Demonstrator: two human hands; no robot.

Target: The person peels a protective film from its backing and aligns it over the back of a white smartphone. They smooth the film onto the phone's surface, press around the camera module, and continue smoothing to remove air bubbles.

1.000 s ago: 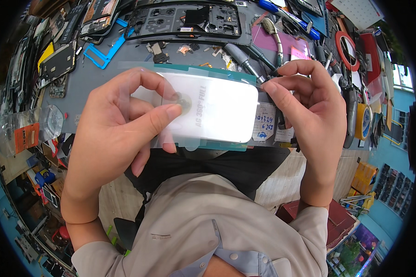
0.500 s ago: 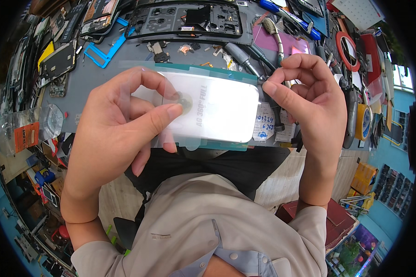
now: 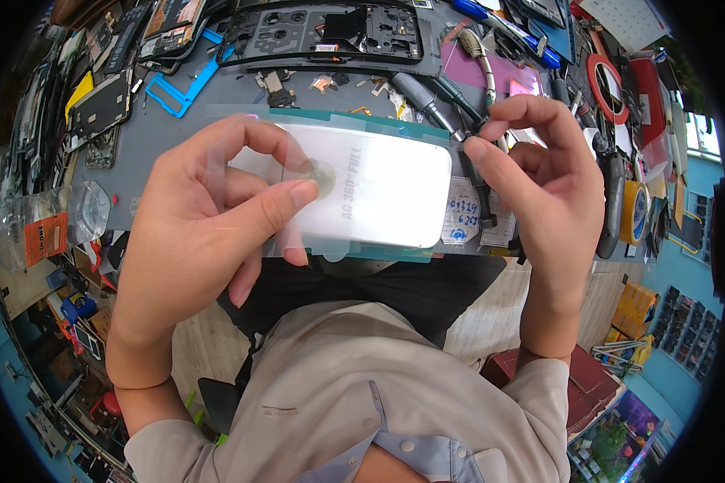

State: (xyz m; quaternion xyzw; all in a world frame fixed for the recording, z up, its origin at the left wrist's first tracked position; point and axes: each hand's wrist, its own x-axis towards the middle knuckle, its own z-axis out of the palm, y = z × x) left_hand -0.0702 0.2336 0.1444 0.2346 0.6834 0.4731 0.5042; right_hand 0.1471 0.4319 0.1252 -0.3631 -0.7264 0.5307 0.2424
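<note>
Protective film sheet [image 3: 395, 189] between the hands, above workbench [image 3: 225, 97] front edge.
Left hand [image 3: 197, 217] was at the film's left end, right hand [image 3: 552, 189] just beside its far right corner. Behind the film lay loose phone parts [image 3: 279, 90], and behind those a phone frame [image 3: 298, 40]. Screwdrivers [image 3: 417, 97] slanted toward the right fingertips; brush [image 3: 486, 68] lay right of the frame. Paper tags [image 3: 460, 197] sat right of the film, tape roll [image 3: 628, 213] right of the right hand, plastic bag [image 3: 91, 216] left of the left.

Phone repair workshop: bench [image 3: 159, 135] strewn with parts [image 3: 276, 90]
</note>
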